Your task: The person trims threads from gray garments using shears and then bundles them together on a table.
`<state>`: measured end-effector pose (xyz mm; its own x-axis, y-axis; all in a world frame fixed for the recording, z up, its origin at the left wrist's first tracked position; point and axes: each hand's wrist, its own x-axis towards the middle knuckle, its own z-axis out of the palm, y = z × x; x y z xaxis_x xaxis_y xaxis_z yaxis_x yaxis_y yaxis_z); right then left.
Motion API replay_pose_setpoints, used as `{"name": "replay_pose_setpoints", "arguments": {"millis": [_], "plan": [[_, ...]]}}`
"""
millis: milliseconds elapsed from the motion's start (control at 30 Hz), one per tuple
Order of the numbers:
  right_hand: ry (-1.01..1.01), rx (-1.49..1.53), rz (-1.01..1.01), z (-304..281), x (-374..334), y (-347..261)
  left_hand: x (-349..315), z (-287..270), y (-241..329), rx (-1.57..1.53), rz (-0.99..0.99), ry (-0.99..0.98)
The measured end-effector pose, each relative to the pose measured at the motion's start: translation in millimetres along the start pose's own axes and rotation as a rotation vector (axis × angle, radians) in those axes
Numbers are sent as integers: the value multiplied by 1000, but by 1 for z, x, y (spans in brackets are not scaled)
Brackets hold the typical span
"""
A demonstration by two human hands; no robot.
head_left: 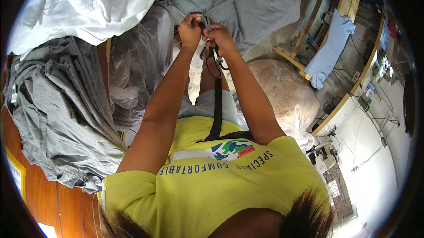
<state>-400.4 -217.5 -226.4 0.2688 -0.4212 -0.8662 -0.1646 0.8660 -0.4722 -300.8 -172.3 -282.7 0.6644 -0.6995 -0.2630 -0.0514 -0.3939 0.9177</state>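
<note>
A grey cloth point(256, 6) hangs at the far middle, one edge of it gathered between my hands. My left hand point(191, 30) is closed, its fingertips pinching that edge. Close beside it on the right, my right hand point(221, 38) is closed around a pair of scissors point(213, 67). Their dark handle loops hang below the fingers, and the blades point up toward the cloth edge. A black strap point(217, 105) runs down from the handles over my lap. The fingertips partly hide where blades and cloth meet.
White cloth point(88, 6) and a heap of grey cloth point(62, 105) lie to the left, beside clear plastic bags point(143, 57). On the right sit a filled plastic bag point(282, 92), a wooden frame point(293, 61) with blue cloth point(331, 46), and loose cables.
</note>
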Motion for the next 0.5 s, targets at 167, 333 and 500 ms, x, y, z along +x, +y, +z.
{"name": "replay_pose_setpoints", "arguments": {"millis": [167, 333, 500], "plan": [[267, -415, -331, 12, 14, 20, 7, -4, 7, -6, -152, -93], [435, -617, -644, 20, 18, 37, 12, -3, -11, -74, -34, -50], [447, -552, -722, 22, 20, 44, 16, -7, -4, -71, -63, -96]]}}
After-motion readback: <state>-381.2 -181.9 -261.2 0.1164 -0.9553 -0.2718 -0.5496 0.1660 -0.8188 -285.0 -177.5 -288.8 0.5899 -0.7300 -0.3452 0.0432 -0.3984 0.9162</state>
